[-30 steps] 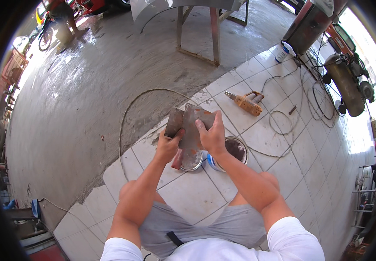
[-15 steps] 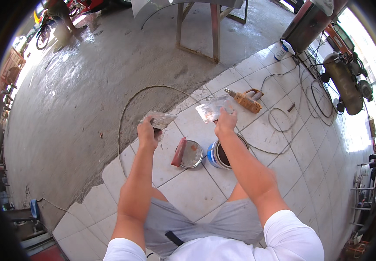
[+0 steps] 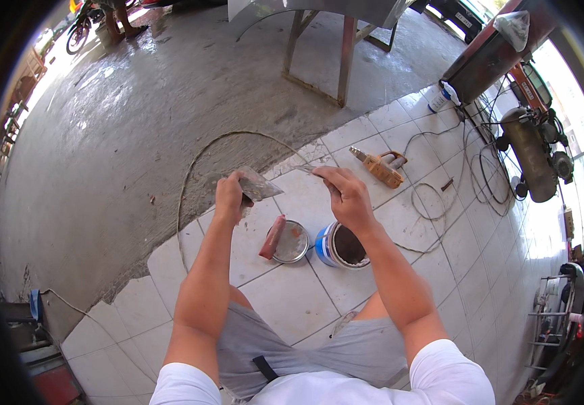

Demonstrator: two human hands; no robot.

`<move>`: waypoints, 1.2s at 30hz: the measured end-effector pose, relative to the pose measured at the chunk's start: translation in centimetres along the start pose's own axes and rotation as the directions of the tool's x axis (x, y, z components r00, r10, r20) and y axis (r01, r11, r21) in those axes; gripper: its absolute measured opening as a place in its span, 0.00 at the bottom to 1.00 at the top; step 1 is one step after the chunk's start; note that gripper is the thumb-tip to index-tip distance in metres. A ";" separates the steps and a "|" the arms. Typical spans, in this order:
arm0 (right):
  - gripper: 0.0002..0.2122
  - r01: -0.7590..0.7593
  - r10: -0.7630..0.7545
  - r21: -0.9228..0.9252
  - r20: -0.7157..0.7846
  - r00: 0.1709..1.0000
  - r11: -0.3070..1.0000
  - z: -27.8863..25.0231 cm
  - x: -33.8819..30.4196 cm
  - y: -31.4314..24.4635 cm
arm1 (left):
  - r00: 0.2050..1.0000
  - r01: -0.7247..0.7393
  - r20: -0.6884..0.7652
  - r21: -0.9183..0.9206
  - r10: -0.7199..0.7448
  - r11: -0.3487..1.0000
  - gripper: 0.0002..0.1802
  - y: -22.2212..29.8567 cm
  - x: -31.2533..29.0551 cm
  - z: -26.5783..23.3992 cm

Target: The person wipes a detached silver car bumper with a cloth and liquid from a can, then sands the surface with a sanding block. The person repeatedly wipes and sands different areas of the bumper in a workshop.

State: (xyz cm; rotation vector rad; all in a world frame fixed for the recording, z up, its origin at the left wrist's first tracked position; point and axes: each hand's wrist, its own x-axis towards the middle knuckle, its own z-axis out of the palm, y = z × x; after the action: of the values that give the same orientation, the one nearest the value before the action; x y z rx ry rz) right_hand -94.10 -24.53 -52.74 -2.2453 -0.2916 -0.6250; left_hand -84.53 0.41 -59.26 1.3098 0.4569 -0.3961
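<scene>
My left hand (image 3: 228, 198) is closed round a flat metal putty spreader (image 3: 261, 185), its smeared blade pointing right. To its right, my right hand (image 3: 350, 197) grips a second putty spreader (image 3: 304, 168), turned almost edge-on, so only a thin strip of blade shows. The two blades are a short gap apart. Below my right hand stands an open blue and white can (image 3: 326, 244) with dark stuff inside. Left of the can, a round metal lid (image 3: 294, 244) lies on the tiles, and a red tube (image 3: 273, 237) rests against its left edge.
An orange heat gun (image 3: 382, 169) lies beyond my right hand, with cords (image 3: 434, 217) looping over the tiles. An air compressor (image 3: 529, 152) stands at the right. Ahead, a metal stand (image 3: 346, 64) holds a grey panel (image 3: 332, 5). Another person's legs (image 3: 124, 20) show far left.
My right hand has turned its spreader from showing its broad face to nearly edge-on, closer to the left one. The left spreader has tilted downward at its tip. The view has shifted slightly.
</scene>
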 end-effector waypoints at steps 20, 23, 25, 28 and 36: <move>0.19 -0.555 0.699 0.758 0.601 0.388 -0.343 3.2 -2.3 -1.1 | 0.998 0.046 0.052 -0.269 -0.033 0.962 0.33 -4.1 -4.9 8.2; 0.15 -0.572 0.720 0.773 0.560 0.410 -0.275 4.1 -3.3 -0.1 | 0.980 -0.137 0.127 -0.119 0.152 0.983 0.28 -4.8 -4.9 8.6; 0.12 -0.639 0.757 0.750 0.515 0.401 -0.172 4.1 -4.0 1.5 | 0.942 -0.243 0.209 -0.114 0.262 0.963 0.28 -5.3 -4.7 8.7; 0.06 -0.663 0.807 0.748 0.376 0.454 0.024 3.1 -3.1 1.5 | 0.919 -0.332 0.178 -0.136 0.353 0.933 0.29 -5.6 -2.6 7.5; 0.15 -0.600 0.529 0.265 0.297 0.795 0.755 -1.5 -2.5 3.2 | 0.722 -0.691 0.249 0.302 0.645 0.657 0.35 -3.0 -1.4 5.0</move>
State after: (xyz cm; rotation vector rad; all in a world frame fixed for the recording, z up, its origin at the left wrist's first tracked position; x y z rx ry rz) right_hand -95.50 -27.88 -55.16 -1.9030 0.1828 -0.0026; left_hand -86.80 -5.14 -60.04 1.7142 -0.2501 0.0815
